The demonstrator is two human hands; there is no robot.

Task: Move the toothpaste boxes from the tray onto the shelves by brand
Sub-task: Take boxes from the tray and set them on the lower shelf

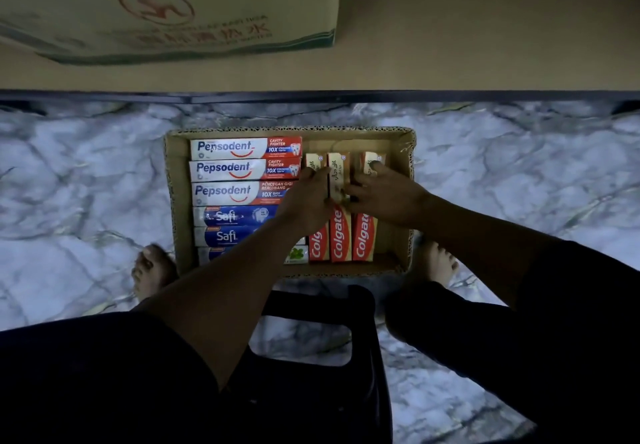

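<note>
Person sits on a dark stool [311, 367], cardboard tray [406, 142] on the marble floor between the feet. Three Colgate boxes [339, 236] lie side by side in the tray's right half. Left hand [306, 201] curls round the left side of the group, right hand [388, 198] round the right side, fingers bent over the far ends. Both grip the Colgate boxes; no box is clear of the tray yet.

Pepsodent boxes [228, 168] and Safi boxes [228, 217] are stacked flat in the left half, untouched.

Step, I judge: lift the Colgate set as one bundle. To do it well, squeeze evenly from both sides so the middle box doesn't slip out, lift straight up past the tray wall, and keep the left forearm off the Safi row. The shelf [450, 45] above has bare space right of the carton [166, 7].
</note>
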